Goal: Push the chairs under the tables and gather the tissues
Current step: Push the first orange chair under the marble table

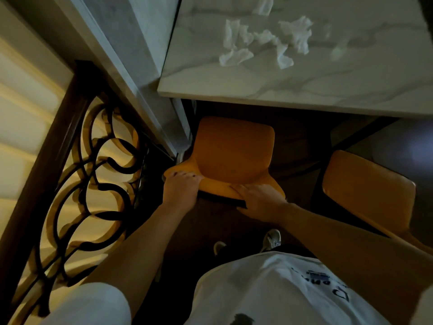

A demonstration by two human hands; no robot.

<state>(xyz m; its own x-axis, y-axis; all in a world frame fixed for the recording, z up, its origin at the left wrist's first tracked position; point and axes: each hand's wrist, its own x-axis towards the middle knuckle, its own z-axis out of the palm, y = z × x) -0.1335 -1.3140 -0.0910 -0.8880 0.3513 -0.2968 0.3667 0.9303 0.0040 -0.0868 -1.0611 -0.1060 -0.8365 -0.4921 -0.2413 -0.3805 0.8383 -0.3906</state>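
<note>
I see an orange chair (pixel 234 148) and a second orange chair (pixel 365 195) over a dark brown floor (pixel 222 221). The table (pixel 304 83) is white marble with grey veins, and the crumpled tissues (pixel 264 41) on it are white. My shirt (pixel 281 289) is white with dark print; the railing (pixel 98 172) shows black scrollwork.

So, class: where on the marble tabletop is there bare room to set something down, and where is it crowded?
The marble table is bare along its near edge, between the crumpled tissues and the orange chair. It is crowded at the far middle, where the tissues cluster.
</note>
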